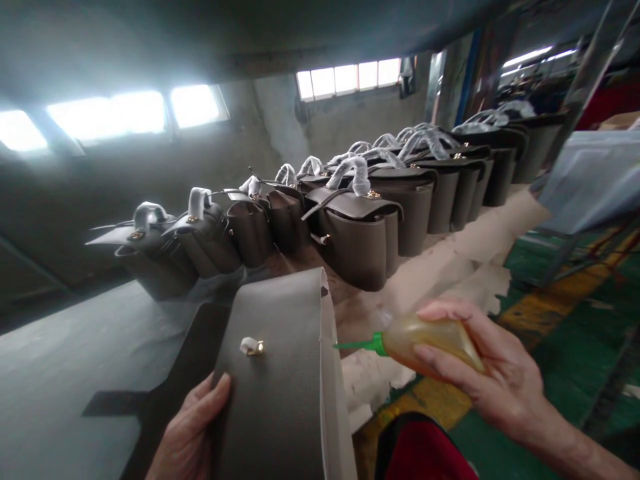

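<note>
Head view: fingers of my right hand (493, 373) wrap the glue bottle (430, 341), its green nozzle pointing left, tip just beside the grey bag panel's (280, 380) pale edge (long axis running away from me). My left hand (193, 427) grips the panel's lower left side.

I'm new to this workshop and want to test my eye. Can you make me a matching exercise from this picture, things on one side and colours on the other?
Things:
1. bottle
2. nozzle
3. panel in the left hand
4. handle wrap on the bags

Colours:
A. green
B. white
C. amber
D. grey-brown

Pairs: 1-C, 2-A, 3-D, 4-B. The right hand holds the bottle.
</note>
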Demonstrator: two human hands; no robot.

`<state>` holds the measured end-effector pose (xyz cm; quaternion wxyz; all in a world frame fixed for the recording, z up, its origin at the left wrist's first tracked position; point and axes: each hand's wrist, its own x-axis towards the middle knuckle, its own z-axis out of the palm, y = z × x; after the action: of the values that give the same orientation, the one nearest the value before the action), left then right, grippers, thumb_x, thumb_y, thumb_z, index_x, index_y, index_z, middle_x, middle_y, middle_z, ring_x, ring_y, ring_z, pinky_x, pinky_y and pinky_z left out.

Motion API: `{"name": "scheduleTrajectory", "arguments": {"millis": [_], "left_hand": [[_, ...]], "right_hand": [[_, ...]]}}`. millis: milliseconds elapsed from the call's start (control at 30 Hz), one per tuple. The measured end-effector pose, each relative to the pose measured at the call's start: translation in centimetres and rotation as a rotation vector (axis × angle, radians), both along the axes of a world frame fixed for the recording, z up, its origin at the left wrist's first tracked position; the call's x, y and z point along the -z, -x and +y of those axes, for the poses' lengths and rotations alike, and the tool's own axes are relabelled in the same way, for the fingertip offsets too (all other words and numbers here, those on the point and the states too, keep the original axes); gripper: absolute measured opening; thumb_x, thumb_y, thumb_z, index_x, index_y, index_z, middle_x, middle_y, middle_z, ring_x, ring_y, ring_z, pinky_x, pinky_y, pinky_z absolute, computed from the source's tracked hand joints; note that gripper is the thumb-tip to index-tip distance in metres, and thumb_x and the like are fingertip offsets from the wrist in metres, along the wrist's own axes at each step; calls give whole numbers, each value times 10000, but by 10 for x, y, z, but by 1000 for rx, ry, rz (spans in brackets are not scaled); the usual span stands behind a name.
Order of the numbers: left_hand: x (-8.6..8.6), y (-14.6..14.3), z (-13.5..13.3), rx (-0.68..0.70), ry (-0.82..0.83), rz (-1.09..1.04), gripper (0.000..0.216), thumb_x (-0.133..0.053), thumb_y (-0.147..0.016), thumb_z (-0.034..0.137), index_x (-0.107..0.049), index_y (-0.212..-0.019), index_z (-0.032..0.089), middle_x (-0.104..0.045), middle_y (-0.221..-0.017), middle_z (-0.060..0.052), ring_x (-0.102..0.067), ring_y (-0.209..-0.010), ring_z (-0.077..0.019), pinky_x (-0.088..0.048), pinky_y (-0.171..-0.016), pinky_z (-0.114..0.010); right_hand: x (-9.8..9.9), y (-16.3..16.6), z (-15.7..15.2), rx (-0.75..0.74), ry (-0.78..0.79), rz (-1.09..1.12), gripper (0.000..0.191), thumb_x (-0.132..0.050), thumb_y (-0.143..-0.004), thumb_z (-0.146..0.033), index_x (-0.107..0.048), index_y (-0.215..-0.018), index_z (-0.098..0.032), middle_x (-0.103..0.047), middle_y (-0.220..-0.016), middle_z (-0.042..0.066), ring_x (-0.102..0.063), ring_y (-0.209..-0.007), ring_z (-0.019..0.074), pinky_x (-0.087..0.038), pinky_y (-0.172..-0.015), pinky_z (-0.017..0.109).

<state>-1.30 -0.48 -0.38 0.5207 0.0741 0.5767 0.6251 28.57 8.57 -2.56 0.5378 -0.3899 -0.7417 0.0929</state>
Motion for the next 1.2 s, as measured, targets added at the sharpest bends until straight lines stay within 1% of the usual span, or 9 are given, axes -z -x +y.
{"name": "scheduleTrajectory", "arguments": {"millis": [100,233,433,567,700,800,967,1100,1200], "left_hand": [[2,1,-1,6,-24,0,355,-785,-556,147,-659,-889,147,-689,-732,-85,-642,-556,-239,-554,-522,-351],[4,1,-2,23,-36,35,366,-734,-626,144,-646,-981,145,-697,-790,-117,-660,-624,-278,-564,-567,-419],[-3,-4,2,-60,-33,23,202,-685,-644,88,-675,-844,112,-684,-702,-109,-636,-523,-242,-556,-481,-353],[-4,-5,2,-31,-56,25,210,-657,-668,78,-679,-875,106,-692,-738,-139,-651,-564,-262,-565,-521,-392],[-4,-7,2,-36,-40,48,240,-628,-697,81,-670,-933,101,-696,-784,-172,-663,-602,-283,-563,-543,-432],[-7,-9,1,-28,-39,42,230,-625,-692,74,-674,-915,99,-695,-756,-167,-659,-578,-283,-562,-535,-443],[-11,-12,3,-69,-80,-4,119,-635,-669,49,-686,-772,82,-683,-648,-120,-635,-487,-225,-558,-473,-326],[-11,-10,4,-45,-103,17,129,-601,-698,43,-694,-776,86,-692,-669,-114,-646,-511,-227,-568,-497,-333],[-11,-9,4,-34,-106,27,141,-579,-716,42,-694,-784,88,-698,-688,-114,-652,-526,-233,-574,-512,-348]], "right_hand": [[-1,-4,-12,-30,42,-9,161,-609,-782,-292,-542,-929,-294,-615,-823,-43,-604,-678,127,-476,-537,171],[-4,-6,-22,-29,83,18,148,-598,-784,-343,-544,-921,-327,-619,-811,-67,-609,-648,113,-486,-514,137],[-4,-9,-33,-26,128,53,163,-622,-754,-390,-570,-904,-353,-649,-828,-77,-638,-674,123,-498,-496,121],[-1,-13,-42,-34,168,62,189,-639,-736,-409,-578,-909,-362,-660,-882,-57,-653,-761,162,-525,-528,151],[4,-17,-51,-20,183,69,171,-639,-726,-424,-593,-883,-375,-671,-870,-55,-655,-717,165,-520,-486,157],[7,-16,-56,25,228,85,231,-655,-689,-426,-613,-908,-363,-674,-893,-14,-659,-756,210,-541,-505,208],[5,-7,-61,208,338,158,309,-637,-627,-502,-649,-873,-316,-649,-804,55,-647,-778,298,-565,-544,329],[4,-5,-68,203,382,157,301,-639,-618,-504,-649,-851,-313,-640,-796,63,-641,-789,313,-566,-548,348],[5,-11,-77,149,383,127,277,-654,-632,-471,-643,-860,-315,-644,-822,60,-643,-784,304,-565,-544,334]]}}
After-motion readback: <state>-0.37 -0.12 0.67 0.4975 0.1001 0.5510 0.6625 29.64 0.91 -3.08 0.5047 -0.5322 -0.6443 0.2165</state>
